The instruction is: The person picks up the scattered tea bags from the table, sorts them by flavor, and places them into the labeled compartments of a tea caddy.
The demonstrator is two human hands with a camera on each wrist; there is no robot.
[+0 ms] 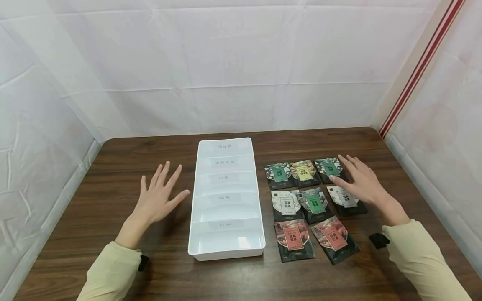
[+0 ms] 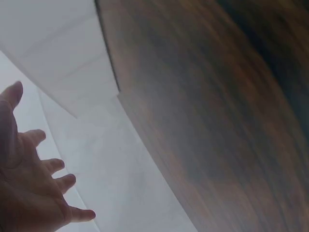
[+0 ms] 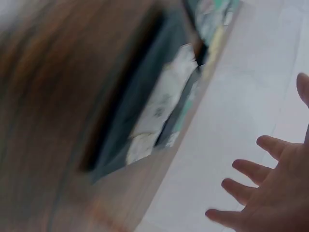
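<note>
A white divided tray (image 1: 196, 217) with labelled compartments stands mid-table, its compartments bare. Right of it lie several dark tea packets in rows: green-label (image 1: 279, 174), yellow-label (image 1: 304, 172), teal-label (image 1: 329, 167), white-label (image 1: 286, 205), another green-label (image 1: 314, 203), a grey-label one (image 1: 350, 201) and two red-label ones (image 1: 293, 239) (image 1: 334, 238). My left hand (image 1: 160, 194) hovers spread just left of the tray, holding nothing; the left wrist view shows its splayed fingers (image 2: 58, 181). My right hand (image 1: 359, 177) hovers flat over the teal-label and grey-label packets, fingers (image 3: 256, 166) straight.
The wooden table (image 1: 113, 167) is enclosed by white sheet walls at the back and both sides. A red-striped post (image 1: 418, 69) rises at the back right corner. Both wrist views are blurred.
</note>
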